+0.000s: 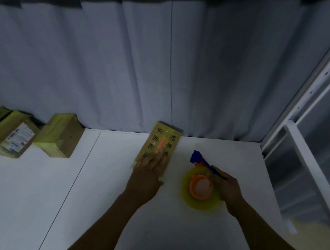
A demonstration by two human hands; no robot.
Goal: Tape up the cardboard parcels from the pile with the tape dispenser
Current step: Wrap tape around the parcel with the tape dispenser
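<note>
1 parcel (154, 140) at the back of the counter (29, 202), left grip (150, 170) flat on it, fingers straight. 1 tape dispenser (198, 201) just beside it, right grip (228, 187) curled round its handle. Pile (10, 135) far left, at least 3 parcels. Curtain (125, 69) behind.

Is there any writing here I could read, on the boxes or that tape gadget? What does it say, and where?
Parcel under the left hand: two columns of dark characters, too blurred to read.
White label on a parcel in the pile: print too small to read.
Tape dispenser in the right hand: no writing visible.
</note>
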